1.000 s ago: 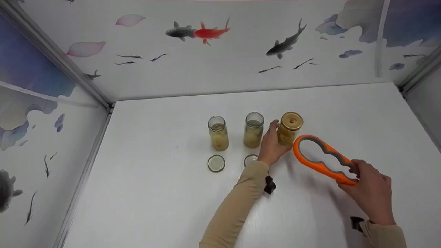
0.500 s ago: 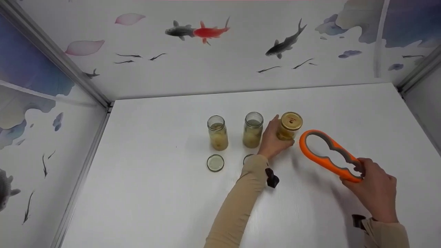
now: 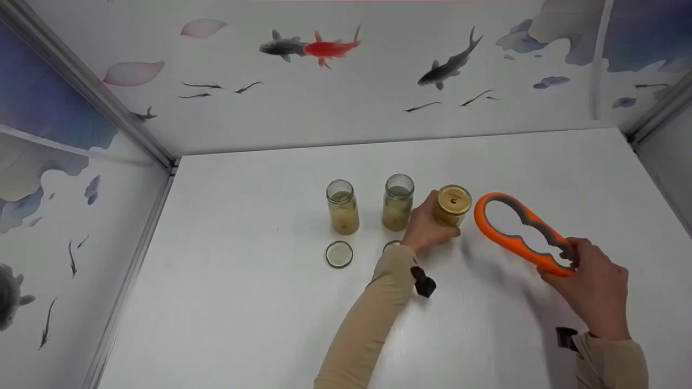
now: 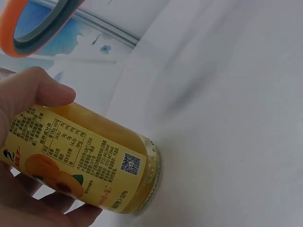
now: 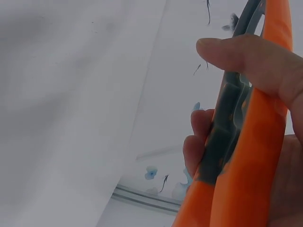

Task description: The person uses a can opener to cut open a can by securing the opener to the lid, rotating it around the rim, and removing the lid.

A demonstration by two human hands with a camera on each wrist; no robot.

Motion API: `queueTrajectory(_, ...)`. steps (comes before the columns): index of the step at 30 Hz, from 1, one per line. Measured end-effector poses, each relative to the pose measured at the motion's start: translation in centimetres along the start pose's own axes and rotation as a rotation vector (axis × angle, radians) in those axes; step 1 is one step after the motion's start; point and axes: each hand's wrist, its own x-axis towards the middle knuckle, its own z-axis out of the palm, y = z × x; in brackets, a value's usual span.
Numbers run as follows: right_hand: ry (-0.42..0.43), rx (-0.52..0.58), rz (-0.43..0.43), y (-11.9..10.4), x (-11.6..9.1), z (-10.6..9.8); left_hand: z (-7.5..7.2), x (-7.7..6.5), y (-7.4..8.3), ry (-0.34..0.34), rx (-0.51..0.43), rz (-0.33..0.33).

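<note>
My left hand [image 3: 428,227] grips a glass jar [image 4: 90,161] of yellow fruit, its fingers and thumb wrapped round the labelled side. The gold lid [image 3: 454,199] is on this jar. In my right hand [image 3: 594,286] is an orange and grey jar opener [image 3: 505,240], held by its narrow end above the table. Its wide loop stands to the right of the gold lid, apart from it. In the right wrist view the thumb [image 5: 236,54] lies over the opener and fingertips curl round its far side.
Two lidless jars with pale contents stand left of my left hand, a left jar [image 3: 344,213] and a middle jar [image 3: 397,208]. One loose lid [image 3: 339,254] lies before the left jar; another lid [image 3: 392,246] is partly hidden by my left sleeve. Walls bound the white table [image 3: 227,281].
The gold-lidded jar has come slightly nearer to me in the left hand. The right hand has moved the opener a little up and to the right.
</note>
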Motion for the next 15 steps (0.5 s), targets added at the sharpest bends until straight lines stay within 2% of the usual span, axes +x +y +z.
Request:
queueTrajectory(7,0.015,-0.007,-0.006,-0.2,0.4,-0.4,0.0,-0.8,0.3,0.008,0.008,-0.035)
queueTrajectory(15,0.046,-0.012,-0.026,-0.5,0.9,-1.3,-0.6,-1.7,0.4,-0.022,0.071,0.022)
